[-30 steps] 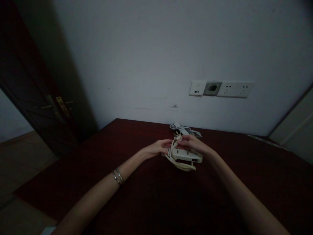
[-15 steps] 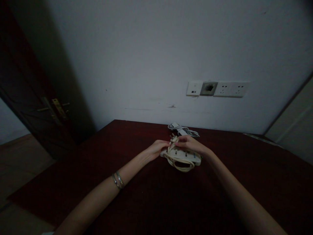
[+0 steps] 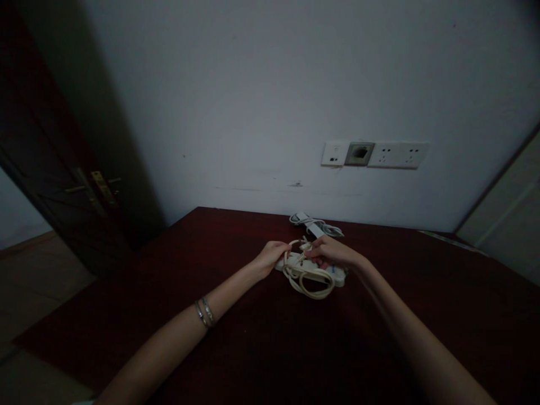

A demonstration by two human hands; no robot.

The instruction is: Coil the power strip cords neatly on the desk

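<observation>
A white power strip [image 3: 338,277] lies on the dark red-brown table with its pale cord [image 3: 317,296] looped over its front. My left hand [image 3: 270,259] is closed at the strip's left end, its fingertips pinching a loop of the cord. From the other side, my right hand [image 3: 335,252] is closed with thumb and fingers around the cord end just behind the plug [image 3: 304,246]. The plug's prongs point away from me. Part of the strip's sockets is hidden under the cord and my right fingers. Two bracelets [image 3: 204,313] sit on my left wrist.
Just behind my hands lies a white adapter [image 3: 316,228] with a bundled grey-white cable. A wall stands at the table's [image 3: 228,230] far edge, carrying a row of sockets [image 3: 399,155]. At the left is a dark door [image 3: 54,169] with a metal handle.
The plug has dropped lower towards the strip as my right hand took the cord behind it. A cord loop now stands by my left fingertips, and the front coil has opened wider.
</observation>
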